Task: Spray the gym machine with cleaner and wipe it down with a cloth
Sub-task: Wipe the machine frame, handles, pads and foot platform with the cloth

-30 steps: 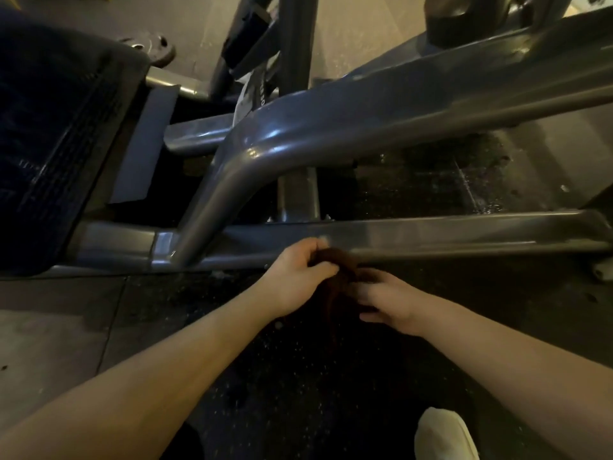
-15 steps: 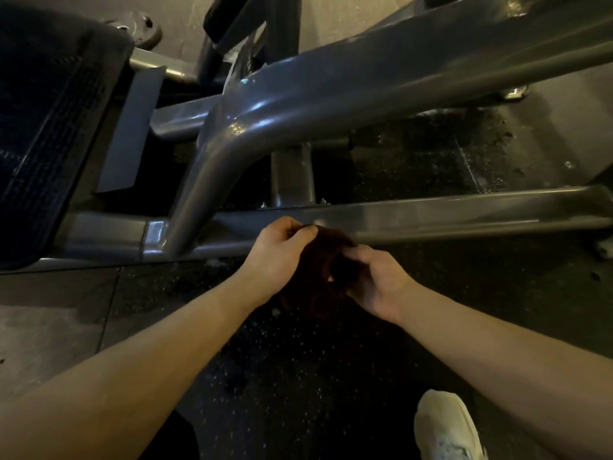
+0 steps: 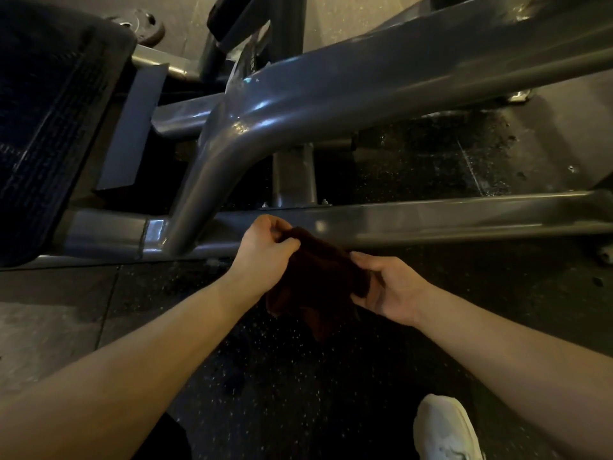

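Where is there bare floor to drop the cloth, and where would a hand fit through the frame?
Bare floor fills the foreground, bordered by the lower rail and the shoe. A hand should pass through the gap right of the upright post, between lower rail and sloped beam. Crowded: the joint where beam meets rail, beside the left hand holding the cloth.

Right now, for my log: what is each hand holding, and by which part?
A dark reddish-brown cloth: left hand pinches its upper-left end, right hand grips its right edge.
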The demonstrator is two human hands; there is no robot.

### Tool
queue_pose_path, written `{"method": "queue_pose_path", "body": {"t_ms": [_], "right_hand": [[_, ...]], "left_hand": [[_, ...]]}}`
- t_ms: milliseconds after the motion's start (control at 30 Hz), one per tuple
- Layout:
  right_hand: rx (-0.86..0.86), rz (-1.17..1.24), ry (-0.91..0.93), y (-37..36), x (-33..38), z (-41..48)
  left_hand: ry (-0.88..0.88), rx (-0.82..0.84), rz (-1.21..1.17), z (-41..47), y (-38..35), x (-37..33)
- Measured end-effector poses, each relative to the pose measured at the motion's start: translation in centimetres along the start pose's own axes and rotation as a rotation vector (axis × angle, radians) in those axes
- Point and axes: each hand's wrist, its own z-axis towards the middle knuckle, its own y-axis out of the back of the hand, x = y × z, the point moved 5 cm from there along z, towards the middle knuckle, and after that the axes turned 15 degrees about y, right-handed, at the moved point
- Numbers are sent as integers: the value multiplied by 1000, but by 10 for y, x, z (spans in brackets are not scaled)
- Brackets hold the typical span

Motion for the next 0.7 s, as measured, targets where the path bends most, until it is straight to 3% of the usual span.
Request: {"method": "queue_pose_path", "body": {"t_ms": [233,700], "right_hand": [[-55,14,-68,11,-4,-2],[-73,95,-68,35,-5,-3]], "left_hand": [[-53,76,-52,7,-3,-1],[-166,66,161,16,-14,6]]}}
